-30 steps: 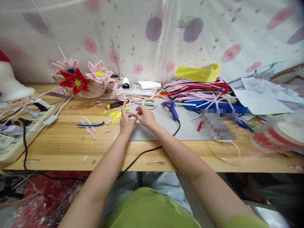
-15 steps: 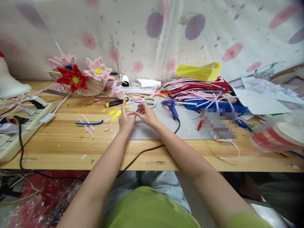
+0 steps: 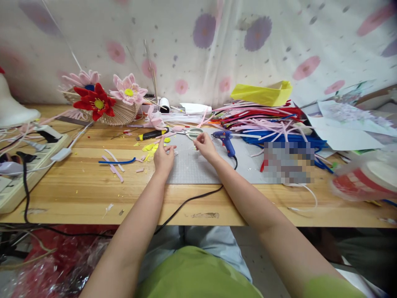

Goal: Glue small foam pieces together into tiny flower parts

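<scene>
My left hand (image 3: 163,157) rests on the grey cutting mat (image 3: 192,165), index finger raised and thumb stretched to the right, with nothing clearly in it. My right hand (image 3: 204,145) is farther back on the mat, fingers curled just below the handles of the white scissors (image 3: 192,132). Whether it grips them or pinches a small piece is not visible. The blue glue gun (image 3: 226,140) lies just right of that hand, its black cord (image 3: 186,203) running off the table edge.
Pipe cleaners in pink, red and blue (image 3: 266,120) pile up at the back right under a yellow paper tray (image 3: 263,94). Pipe-cleaner flowers (image 3: 102,101) sit back left. Yellow scraps (image 3: 150,147), a utility knife (image 3: 151,135), a power strip (image 3: 21,165) and a tape roll (image 3: 362,182) lie around.
The hands were pinched together over the mat. They have separated: my right hand moved back and right toward the scissors, and my left hand stayed put with its fingers spread.
</scene>
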The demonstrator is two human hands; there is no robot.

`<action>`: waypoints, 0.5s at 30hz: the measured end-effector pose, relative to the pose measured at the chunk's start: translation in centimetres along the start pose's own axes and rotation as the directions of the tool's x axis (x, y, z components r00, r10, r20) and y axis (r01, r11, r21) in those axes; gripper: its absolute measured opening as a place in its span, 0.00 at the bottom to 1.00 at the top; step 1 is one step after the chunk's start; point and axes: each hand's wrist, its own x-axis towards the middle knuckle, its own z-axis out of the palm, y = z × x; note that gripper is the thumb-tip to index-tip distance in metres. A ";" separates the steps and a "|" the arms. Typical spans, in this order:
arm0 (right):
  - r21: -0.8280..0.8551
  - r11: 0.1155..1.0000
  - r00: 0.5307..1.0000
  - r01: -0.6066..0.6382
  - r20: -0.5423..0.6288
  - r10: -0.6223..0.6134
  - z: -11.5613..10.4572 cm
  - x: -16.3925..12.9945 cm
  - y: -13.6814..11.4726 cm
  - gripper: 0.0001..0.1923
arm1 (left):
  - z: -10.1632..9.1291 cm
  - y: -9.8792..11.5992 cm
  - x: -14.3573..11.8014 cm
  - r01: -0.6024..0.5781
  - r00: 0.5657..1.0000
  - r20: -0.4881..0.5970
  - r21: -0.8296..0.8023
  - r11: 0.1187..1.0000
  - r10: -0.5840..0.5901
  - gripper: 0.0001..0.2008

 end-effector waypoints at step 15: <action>-0.351 0.926 0.990 -0.137 -0.067 0.121 -0.1 0.8 0.2 0.09 | -0.3 -0.1 0.4 0.050 0.998 0.023 0.004 0.999 -0.050 0.22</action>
